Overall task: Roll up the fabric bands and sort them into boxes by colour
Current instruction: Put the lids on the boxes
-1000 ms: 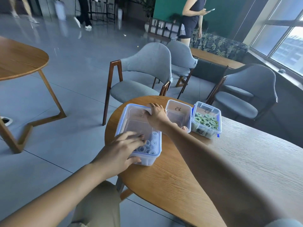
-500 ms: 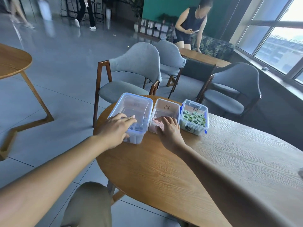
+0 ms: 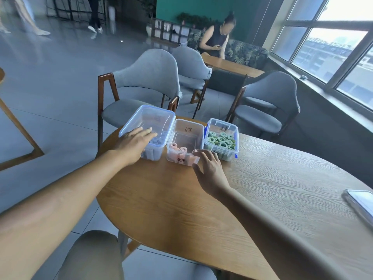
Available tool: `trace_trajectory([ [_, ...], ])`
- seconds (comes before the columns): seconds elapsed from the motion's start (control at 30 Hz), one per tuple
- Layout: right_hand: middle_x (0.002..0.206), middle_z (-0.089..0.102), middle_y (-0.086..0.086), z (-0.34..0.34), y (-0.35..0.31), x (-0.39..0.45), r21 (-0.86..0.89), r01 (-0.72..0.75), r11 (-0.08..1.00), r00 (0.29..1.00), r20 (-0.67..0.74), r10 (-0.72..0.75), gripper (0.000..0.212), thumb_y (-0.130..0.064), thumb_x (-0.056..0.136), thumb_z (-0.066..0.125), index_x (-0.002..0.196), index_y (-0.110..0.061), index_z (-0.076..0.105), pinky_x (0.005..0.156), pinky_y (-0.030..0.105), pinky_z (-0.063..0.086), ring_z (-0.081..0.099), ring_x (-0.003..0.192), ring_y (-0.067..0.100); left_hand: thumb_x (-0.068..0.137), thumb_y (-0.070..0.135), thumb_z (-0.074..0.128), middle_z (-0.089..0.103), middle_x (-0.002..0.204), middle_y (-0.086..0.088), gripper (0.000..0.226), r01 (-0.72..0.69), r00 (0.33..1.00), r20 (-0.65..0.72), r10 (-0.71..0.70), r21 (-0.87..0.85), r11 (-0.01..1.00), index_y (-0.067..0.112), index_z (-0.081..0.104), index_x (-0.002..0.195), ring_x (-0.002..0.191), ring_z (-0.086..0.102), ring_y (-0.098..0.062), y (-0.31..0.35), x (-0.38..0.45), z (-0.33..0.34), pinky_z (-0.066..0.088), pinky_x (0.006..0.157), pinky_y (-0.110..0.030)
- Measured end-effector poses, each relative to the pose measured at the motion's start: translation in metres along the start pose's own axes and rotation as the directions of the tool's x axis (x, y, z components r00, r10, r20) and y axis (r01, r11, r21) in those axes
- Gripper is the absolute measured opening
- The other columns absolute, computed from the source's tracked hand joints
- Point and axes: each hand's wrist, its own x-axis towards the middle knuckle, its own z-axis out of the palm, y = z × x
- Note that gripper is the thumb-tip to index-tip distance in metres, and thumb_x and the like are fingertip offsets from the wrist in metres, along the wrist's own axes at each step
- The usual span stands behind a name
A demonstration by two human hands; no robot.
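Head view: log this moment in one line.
left hand open, over blue-band box | right hand open, touching pink-band box | green-band box full

Both arms reach forward, left hand [image 3: 134,142] and right hand [image 3: 210,168] flat, fingers extended.

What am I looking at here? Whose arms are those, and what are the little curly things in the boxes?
There is no machine here. The picture comes from a camera worn on a person's head, so you look down their own two arms. On the round wooden table stand three clear plastic boxes in a row. The left box has bluish rolls at its near end, mostly hidden by the left hand, which lies flat over that end with straight fingers. The middle box has a few pink rolls. The right box is packed with green rolls. The curly things are fabric bands rolled up, sorted by colour. The right hand touches the middle box's near corner. Neither hand holds anything. A phone lies at the table's right edge.
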Motion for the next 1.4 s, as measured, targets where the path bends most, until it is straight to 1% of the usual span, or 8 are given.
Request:
trace_trajectory([
  [0.23, 0.133, 0.056, 0.001, -0.014, 0.019, -0.014, -0.031, -0.012, 0.999, 0.999, -0.034, 0.011, 0.038, -0.021, 0.095, 0.061, 0.133, -0.018, 0.057, 0.108, 0.038, 0.037, 0.043, 0.127, 0.022, 0.086, -0.006, 0.052, 0.024, 0.163, -0.003, 0.073, -0.032, 0.998, -0.051, 0.029, -0.074, 0.997, 0.022, 0.036, 0.151, 0.148, 0.025, -0.025, 0.017, 0.005, 0.006, 0.024, 0.118, -0.04],
  [0.53, 0.128, 0.057, 0.006, -0.047, 0.075, -0.057, -0.089, -0.168, 0.982, 0.985, -0.042, 0.165, 0.035, -0.022, 0.096, 0.061, 0.13, -0.015, 0.058, 0.103, 0.042, 0.042, 0.048, 0.121, 0.028, 0.083, 0.008, 0.066, 0.053, 0.137, -0.003, 0.052, -0.258, 0.934, -0.303, 0.191, -0.2, 0.945, 0.019, 0.058, 0.133, 0.125, 0.05, -0.027, 0.094, -0.007, 0.028, 0.038, 0.108, -0.041],
  [0.63, 0.128, 0.057, 0.006, -0.063, 0.098, -0.077, -0.101, -0.236, 0.967, 0.971, -0.059, 0.231, 0.034, -0.021, 0.096, 0.061, 0.129, -0.015, 0.059, 0.099, 0.037, 0.041, 0.048, 0.122, 0.027, 0.085, 0.014, 0.067, 0.053, 0.135, 0.004, 0.047, -0.335, 0.92, -0.292, 0.261, -0.238, 0.912, 0.022, 0.058, 0.13, 0.122, 0.051, -0.022, 0.125, -0.01, 0.039, 0.039, 0.107, -0.041],
  [0.77, 0.13, 0.057, 0.006, -0.087, 0.128, -0.105, -0.136, -0.329, 0.934, 0.943, -0.09, 0.319, 0.033, -0.021, 0.097, 0.06, 0.13, -0.014, 0.059, 0.099, 0.037, 0.042, 0.047, 0.125, 0.026, 0.092, 0.025, 0.067, 0.052, 0.141, 0.002, 0.046, -0.342, 0.935, -0.209, 0.286, -0.325, 0.882, 0.022, 0.056, 0.136, 0.132, 0.046, -0.022, 0.169, -0.018, 0.056, 0.034, 0.112, -0.04],
  [0.97, 0.133, 0.055, 0.009, -0.134, 0.183, -0.151, -0.227, -0.485, 0.845, 0.874, -0.106, 0.474, 0.038, -0.024, 0.098, 0.059, 0.134, -0.014, 0.055, 0.102, 0.043, 0.043, 0.044, 0.128, 0.028, 0.098, 0.045, 0.056, 0.032, 0.16, 0.003, 0.057, -0.295, 0.95, -0.011, 0.312, -0.361, 0.885, 0.028, 0.04, 0.15, 0.148, 0.025, -0.016, 0.224, -0.027, 0.092, 0.018, 0.119, -0.034],
  [1.1, 0.136, 0.053, 0.015, -0.167, 0.228, -0.18, -0.31, -0.602, 0.736, 0.792, -0.119, 0.598, 0.043, -0.026, 0.097, 0.059, 0.137, -0.012, 0.052, 0.106, 0.044, 0.039, 0.043, 0.13, 0.033, 0.097, 0.063, 0.039, 0.022, 0.165, 0.005, 0.065, -0.262, 0.95, 0.068, 0.304, -0.353, 0.898, 0.031, 0.035, 0.153, 0.152, 0.014, -0.014, 0.231, -0.035, 0.117, 0.01, 0.122, -0.034],
  [1.23, 0.147, 0.044, 0.015, -0.199, 0.269, -0.205, -0.364, -0.711, 0.601, 0.679, -0.136, 0.721, 0.054, -0.033, 0.097, 0.06, 0.144, -0.011, 0.043, 0.111, 0.045, 0.035, 0.037, 0.138, 0.035, 0.085, 0.073, 0.013, 0.021, 0.164, 0.009, 0.082, -0.273, 0.957, 0.021, 0.29, -0.274, 0.922, 0.033, 0.036, 0.152, 0.152, 0.012, -0.011, 0.231, -0.041, 0.132, 0.009, 0.122, -0.033],
  [1.4, 0.156, 0.033, 0.015, -0.225, 0.316, -0.227, -0.427, -0.767, 0.479, 0.581, -0.144, 0.801, 0.077, -0.041, 0.093, 0.064, 0.154, -0.015, 0.026, 0.117, 0.048, 0.029, 0.027, 0.144, 0.036, 0.087, 0.071, 0.023, 0.03, 0.161, 0.009, 0.075, -0.27, 0.962, -0.039, 0.269, -0.272, 0.924, 0.033, 0.044, 0.148, 0.151, 0.02, -0.011, 0.232, -0.041, 0.134, 0.015, 0.121, -0.035],
])
